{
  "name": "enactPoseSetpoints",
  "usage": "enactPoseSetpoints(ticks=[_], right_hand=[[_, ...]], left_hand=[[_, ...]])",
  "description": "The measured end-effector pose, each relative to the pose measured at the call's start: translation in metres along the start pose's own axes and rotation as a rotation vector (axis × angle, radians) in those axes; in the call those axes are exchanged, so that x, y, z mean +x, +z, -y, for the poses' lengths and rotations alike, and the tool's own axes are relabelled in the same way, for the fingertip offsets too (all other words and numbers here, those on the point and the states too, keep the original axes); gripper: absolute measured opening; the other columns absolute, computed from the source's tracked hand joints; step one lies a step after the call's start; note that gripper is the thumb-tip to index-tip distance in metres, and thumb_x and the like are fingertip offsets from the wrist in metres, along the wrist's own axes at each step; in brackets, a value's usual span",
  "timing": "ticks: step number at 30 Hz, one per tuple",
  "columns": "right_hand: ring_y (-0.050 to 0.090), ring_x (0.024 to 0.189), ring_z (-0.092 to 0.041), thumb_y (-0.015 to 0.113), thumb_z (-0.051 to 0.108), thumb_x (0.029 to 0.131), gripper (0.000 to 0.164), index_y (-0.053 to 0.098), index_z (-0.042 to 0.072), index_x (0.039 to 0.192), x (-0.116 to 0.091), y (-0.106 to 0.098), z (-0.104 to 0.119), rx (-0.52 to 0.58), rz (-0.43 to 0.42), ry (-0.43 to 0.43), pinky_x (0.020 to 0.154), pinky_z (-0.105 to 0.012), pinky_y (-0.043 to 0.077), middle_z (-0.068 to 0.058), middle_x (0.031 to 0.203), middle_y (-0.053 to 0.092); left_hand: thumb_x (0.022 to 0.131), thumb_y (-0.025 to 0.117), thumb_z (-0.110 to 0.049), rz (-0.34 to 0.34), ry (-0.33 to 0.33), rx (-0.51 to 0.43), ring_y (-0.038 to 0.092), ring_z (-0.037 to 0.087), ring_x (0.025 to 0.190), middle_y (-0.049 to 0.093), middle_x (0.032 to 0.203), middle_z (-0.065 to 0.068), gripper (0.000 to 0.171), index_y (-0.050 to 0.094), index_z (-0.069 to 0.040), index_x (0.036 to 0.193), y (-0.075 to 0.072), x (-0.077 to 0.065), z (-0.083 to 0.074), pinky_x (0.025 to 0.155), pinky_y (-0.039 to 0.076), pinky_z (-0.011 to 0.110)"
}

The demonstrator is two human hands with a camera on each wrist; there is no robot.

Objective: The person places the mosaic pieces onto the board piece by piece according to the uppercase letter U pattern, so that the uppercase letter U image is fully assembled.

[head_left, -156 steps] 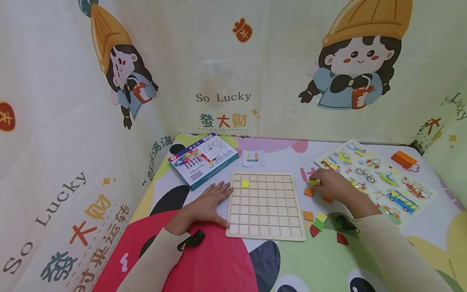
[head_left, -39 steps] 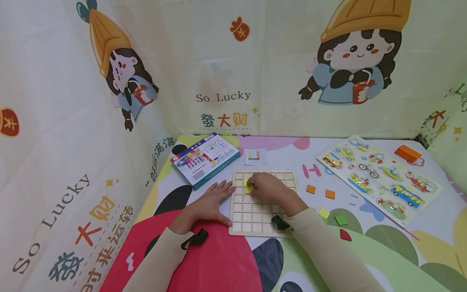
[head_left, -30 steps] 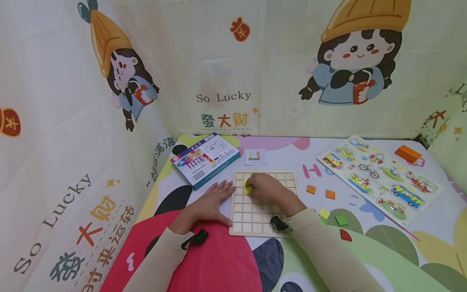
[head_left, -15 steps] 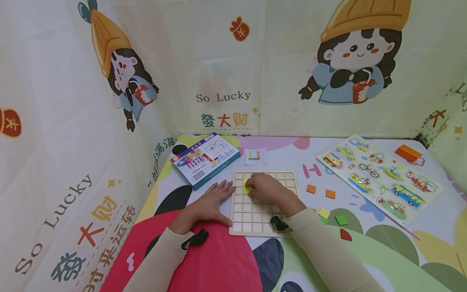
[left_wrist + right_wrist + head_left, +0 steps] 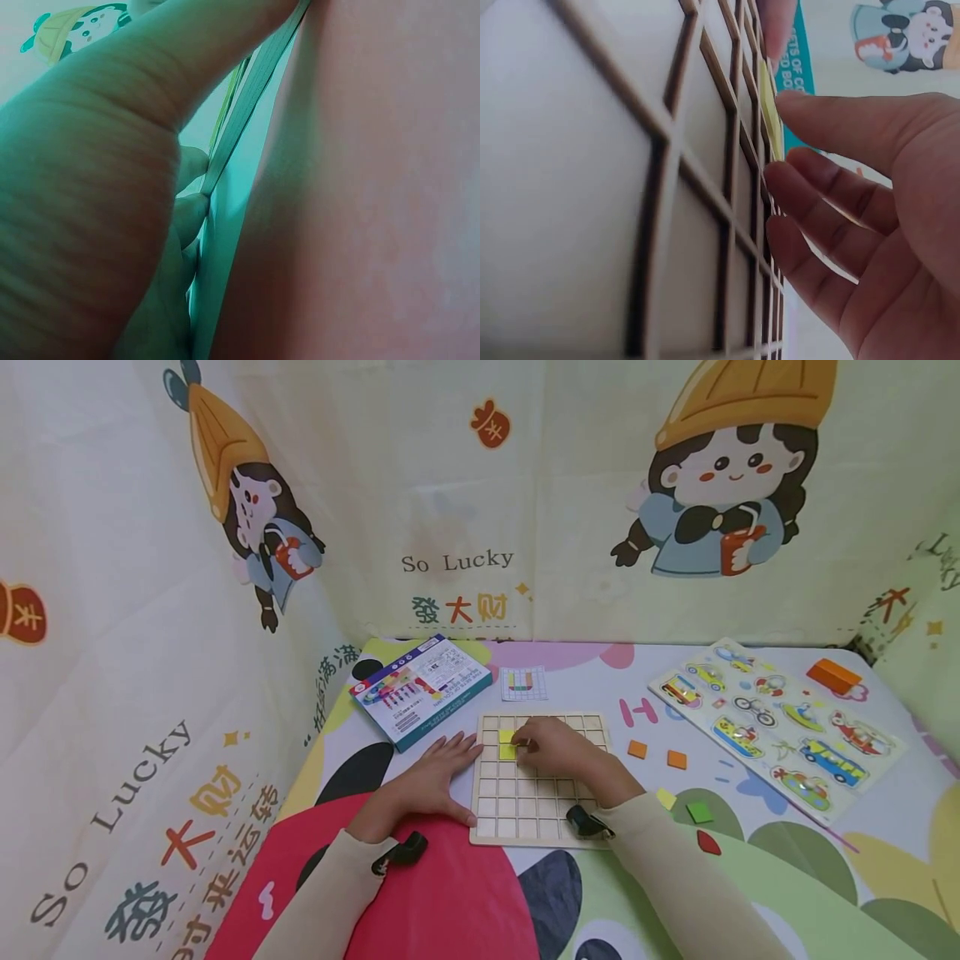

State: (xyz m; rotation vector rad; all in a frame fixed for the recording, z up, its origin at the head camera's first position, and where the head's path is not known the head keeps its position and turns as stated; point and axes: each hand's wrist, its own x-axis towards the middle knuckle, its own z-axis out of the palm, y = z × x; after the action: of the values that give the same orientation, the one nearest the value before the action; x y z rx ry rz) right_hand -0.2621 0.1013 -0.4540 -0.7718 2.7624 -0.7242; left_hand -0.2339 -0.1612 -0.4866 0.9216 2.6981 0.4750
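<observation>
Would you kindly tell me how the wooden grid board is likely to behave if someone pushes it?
The wooden grid board will probably feel stiff, since its ridges run straight. Lying flat, it seems apt to slide rather than tip. Its raised ridges should help keep the yellow tiles in place.

A pale wooden grid board [image 5: 525, 807] lies flat, its thin ribs framing square cells. Near its far left corner, a yellow square tile [image 5: 506, 737] and a second yellow square tile [image 5: 507, 752] occupy adjoining cells.
</observation>
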Motion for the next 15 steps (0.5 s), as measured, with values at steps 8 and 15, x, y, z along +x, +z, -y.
enactPoseSetpoints(ticks=[8,15], right_hand=[[0.060,0.088,-0.015,0.071,0.014,0.088,0.027,0.071,0.009,0.115,-0.018,-0.012,-0.018,-0.004,-0.039,-0.019,0.083,-0.037,0.051,0.002,0.102,0.066],[0.060,0.088,-0.018,0.069,0.010,0.087,0.027,0.071,0.007,0.114,-0.038,-0.024,-0.040,-0.021,-0.060,-0.016,0.082,-0.038,0.051,0.000,0.101,0.066]], left_hand=[[0.062,0.072,-0.076,-0.002,-0.002,0.011,-0.002,0.019,0.148,0.013,0.162,-0.002,0.120,0.022,-0.020,0.156,0.002,0.001,0.002,0.117,-0.001,0.041],[0.062,0.072,-0.076,-0.004,0.000,0.010,-0.001,0.020,0.148,0.013,0.162,-0.001,0.121,0.022,-0.019,0.156,0.000,0.000,0.001,0.117,-0.001,0.042]])
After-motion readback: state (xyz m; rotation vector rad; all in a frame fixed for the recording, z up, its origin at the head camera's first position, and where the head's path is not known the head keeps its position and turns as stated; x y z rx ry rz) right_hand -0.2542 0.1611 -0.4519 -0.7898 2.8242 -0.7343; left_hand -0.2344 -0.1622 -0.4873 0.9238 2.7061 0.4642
